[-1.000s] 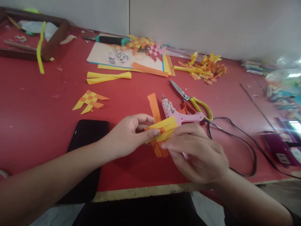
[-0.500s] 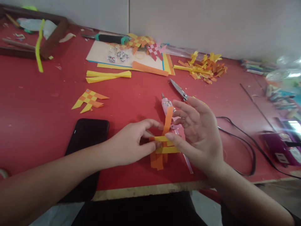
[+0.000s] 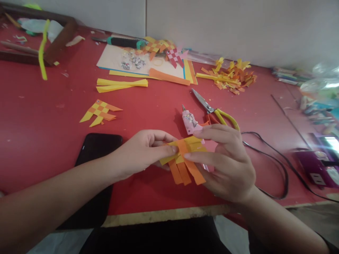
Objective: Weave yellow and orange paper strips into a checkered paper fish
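Both hands hold a half-woven bundle of orange and yellow paper strips [image 3: 185, 158] just above the red table [image 3: 39, 113] near its front edge. My left hand [image 3: 143, 151] pinches the bundle's left side between thumb and fingers. My right hand [image 3: 227, 165] grips the right side, thumb on top of an orange strip folded down over the yellow ones. Several orange strip ends hang toward me. A pink glue gun [image 3: 191, 121] lies right behind the bundle, partly hidden by my right hand.
Yellow-handled scissors [image 3: 214, 109] and a black cord [image 3: 275, 165] lie to the right. A black phone [image 3: 92, 169] rests under my left forearm. A finished woven paper fish [image 3: 100, 112], yellow strips [image 3: 122, 84], a card with more woven fish [image 3: 148, 60] and a scrap pile [image 3: 230, 76] lie farther back.
The upright orange strip has been folded down toward me over the yellow strips. My right hand went from spread open beside the bundle to closed on its right side.
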`<state>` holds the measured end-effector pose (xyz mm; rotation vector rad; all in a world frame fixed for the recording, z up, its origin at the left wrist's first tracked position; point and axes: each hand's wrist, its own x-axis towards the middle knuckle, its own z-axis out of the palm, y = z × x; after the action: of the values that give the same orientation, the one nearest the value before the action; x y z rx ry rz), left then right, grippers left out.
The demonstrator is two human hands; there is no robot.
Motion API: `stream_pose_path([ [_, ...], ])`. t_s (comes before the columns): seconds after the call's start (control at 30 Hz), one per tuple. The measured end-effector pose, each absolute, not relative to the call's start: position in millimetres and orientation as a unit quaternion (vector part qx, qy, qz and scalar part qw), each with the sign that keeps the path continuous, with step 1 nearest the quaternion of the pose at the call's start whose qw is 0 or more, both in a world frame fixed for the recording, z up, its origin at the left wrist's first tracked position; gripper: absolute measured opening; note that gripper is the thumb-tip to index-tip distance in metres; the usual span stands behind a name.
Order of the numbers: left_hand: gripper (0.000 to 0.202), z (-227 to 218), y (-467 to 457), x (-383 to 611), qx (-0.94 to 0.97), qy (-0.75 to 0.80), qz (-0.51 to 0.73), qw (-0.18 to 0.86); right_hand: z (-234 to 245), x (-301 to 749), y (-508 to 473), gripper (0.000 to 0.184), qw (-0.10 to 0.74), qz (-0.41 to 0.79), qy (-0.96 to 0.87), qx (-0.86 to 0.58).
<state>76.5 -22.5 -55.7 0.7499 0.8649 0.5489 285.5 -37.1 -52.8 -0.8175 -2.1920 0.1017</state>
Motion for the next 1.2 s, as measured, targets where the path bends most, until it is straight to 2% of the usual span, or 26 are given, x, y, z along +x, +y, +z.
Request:
stream_pose_path([
  [0.2,0.006,-54.8,-20.3,76.5,0.323,0.413,0.283,0.803,-51.7,287.8,-37.3,0.029,0.364,0.056,-0.87,-0.326],
  [0.43,0.02,-54.2,-21.7,74.5,0.347,0.41,0.276,0.797,-49.5,287.8,-39.4,0.03,0.354,0.096,-0.873,-0.322],
  [0.57,0.016,-54.9,-23.8,75.3,0.362,0.425,0.263,0.787,-52.1,289.9,-41.4,0.031,0.358,0.127,-0.871,-0.312],
  [0.67,0.015,-55.7,-24.4,75.9,0.365,0.426,0.27,0.783,-56.0,289.3,-43.0,0.028,0.411,0.201,-0.81,-0.367],
  [0.77,0.018,-56.7,-24.3,75.5,0.376,0.432,0.283,0.77,-57.6,285.0,-43.9,0.026,0.46,0.321,-0.711,-0.423],
  [0.9,0.021,-58.3,-23.8,74.2,0.389,0.433,0.291,0.759,-53.9,279.3,-44.9,0.035,0.408,0.454,-0.658,-0.442],
  [1.0,0.019,-59.2,-23.3,74.2,0.394,0.414,0.3,0.764,-52.0,277.5,-45.7,0.039,0.367,0.491,-0.644,-0.456],
  [1.2,0.013,-59.7,-22.8,75.6,0.364,0.409,0.315,0.775,-52.7,276.2,-46.1,0.033,0.384,0.486,-0.647,-0.446],
])
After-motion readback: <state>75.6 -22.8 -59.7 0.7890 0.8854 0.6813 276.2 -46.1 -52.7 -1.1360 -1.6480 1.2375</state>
